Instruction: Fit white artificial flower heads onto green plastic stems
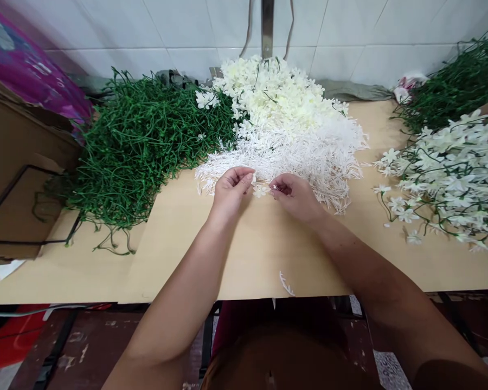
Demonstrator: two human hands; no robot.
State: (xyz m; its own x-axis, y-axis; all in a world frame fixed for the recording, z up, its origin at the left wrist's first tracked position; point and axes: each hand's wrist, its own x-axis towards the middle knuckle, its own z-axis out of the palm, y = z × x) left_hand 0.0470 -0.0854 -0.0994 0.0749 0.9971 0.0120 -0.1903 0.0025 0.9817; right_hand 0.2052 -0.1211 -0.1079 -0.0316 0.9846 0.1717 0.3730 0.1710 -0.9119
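My left hand [236,185] is closed in a pinch on a white artificial flower [254,178], of which a small part shows at the fingertips. Between both hands is another white flower [261,190]; whether it is held or lies on the table I cannot tell. The fingers of my right hand [290,194] are pinched together around a tiny white piece [275,187], too small to name. Just beyond my hands spreads a pile of thin white plastic sticks [293,157], with a heap of loose white blossoms [276,97] behind it.
Green artificial stems [146,141] are heaped at the left, beside a cardboard box [24,146]. At the right lie assembled white flowers on stems [451,179], with more green stems [443,86] behind. A white branched scrap [285,284] rests near the table's [179,254] front edge.
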